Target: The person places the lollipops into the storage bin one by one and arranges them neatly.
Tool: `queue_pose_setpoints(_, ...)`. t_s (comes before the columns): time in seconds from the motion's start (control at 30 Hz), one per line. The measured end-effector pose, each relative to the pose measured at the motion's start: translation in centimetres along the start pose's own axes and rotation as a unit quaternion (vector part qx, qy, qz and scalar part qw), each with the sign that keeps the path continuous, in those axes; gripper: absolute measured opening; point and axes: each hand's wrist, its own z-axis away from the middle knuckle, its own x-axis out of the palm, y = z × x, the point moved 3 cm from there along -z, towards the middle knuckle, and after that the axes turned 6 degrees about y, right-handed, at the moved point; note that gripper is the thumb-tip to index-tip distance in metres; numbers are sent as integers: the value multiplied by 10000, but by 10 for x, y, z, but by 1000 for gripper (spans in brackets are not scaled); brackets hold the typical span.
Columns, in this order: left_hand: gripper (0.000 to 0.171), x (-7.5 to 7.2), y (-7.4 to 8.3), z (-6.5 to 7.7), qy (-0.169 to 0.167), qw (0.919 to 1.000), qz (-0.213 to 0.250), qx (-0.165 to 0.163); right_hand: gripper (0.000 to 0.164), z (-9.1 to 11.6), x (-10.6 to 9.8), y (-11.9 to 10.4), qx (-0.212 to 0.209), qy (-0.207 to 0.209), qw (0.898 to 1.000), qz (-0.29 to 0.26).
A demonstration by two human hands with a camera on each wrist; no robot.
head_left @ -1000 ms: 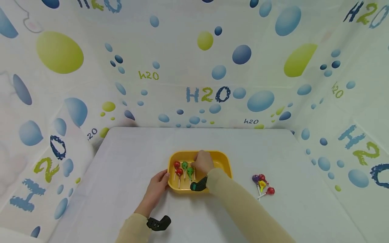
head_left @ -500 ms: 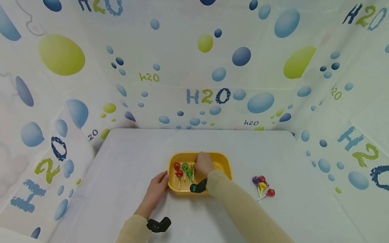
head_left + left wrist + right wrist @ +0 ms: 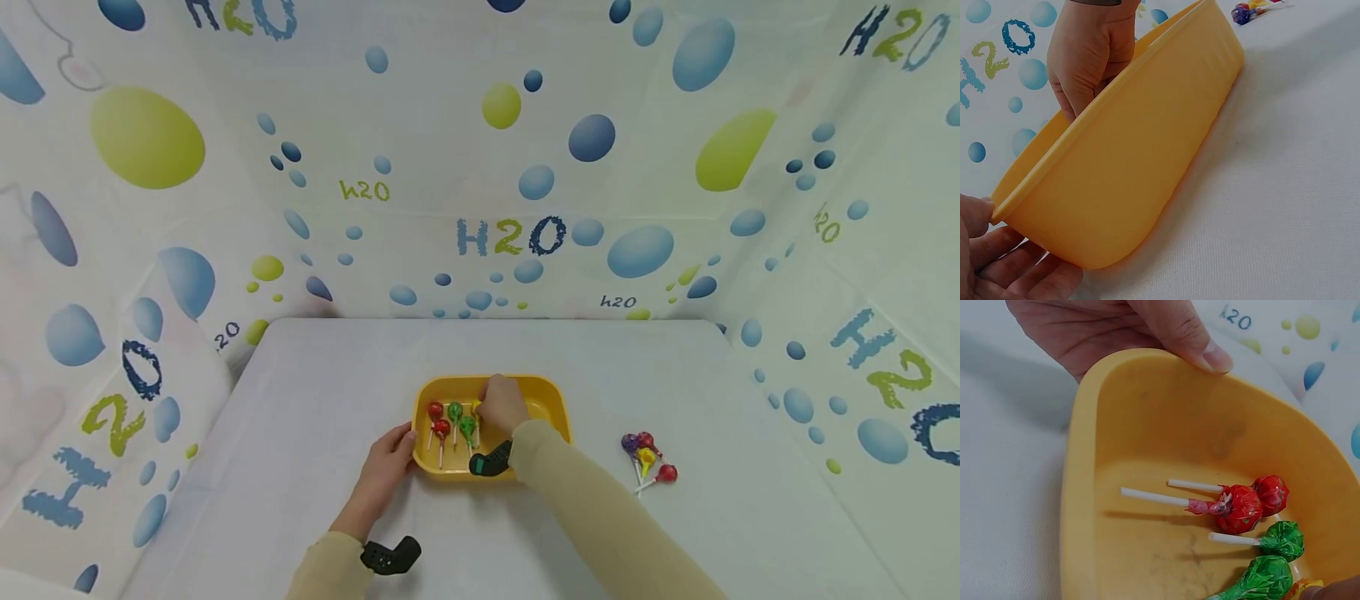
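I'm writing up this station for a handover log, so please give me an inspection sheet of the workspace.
Surface: white-covered table, tray shadow on it.
Job's things: yellow tray holding two red lollipops, two green lollipops and a yellow lollipop; four loose lollipops (purple, yellow, two red) on the table to the tray's right.
Clutter: nothing seen.
Left hand: grips the tray's left end, thumb at the rim.
Right hand: inside the tray, fingers at the yellow lollipop, partly hidden.
Cables: nothing seen.
Surroundings: white backdrop printed with "H2O" and blue and green spots; black wrist devices on both wrists.
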Motion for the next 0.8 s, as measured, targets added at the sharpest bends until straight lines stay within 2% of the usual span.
queue_pose_setpoints(0.23,50,0,-1,-1,-26,10000,32,19,10,-1,-2,0,56,-7,10000,78)
queue_pose_setpoints(0.33,50,0,-1,-1,-32,10000,32,15,2,-2,-2,0,119,-23,9999,101)
queue_pose_setpoints(0.47,50,1,-1,0,-50,10000,22,2,28,-2,-1,2,198,-106,9997,0)
queue_pose_setpoints(0.53,50,1,-1,0,-45,10000,13,2,32,-2,-1,3,225,-126,9997,-45)
queue_pose_setpoints(0.63,51,1,0,1,-43,10000,1,44,24,-3,-3,6,256,-140,9995,-107)
queue_pose_setpoints(0.73,52,1,0,1,-63,10000,21,62,5,-1,-11,9,283,-60,9992,-273)
queue_pose_setpoints(0.8,52,-1,0,1,-78,9999,34,71,13,2,-21,11,245,-25,9982,-545)
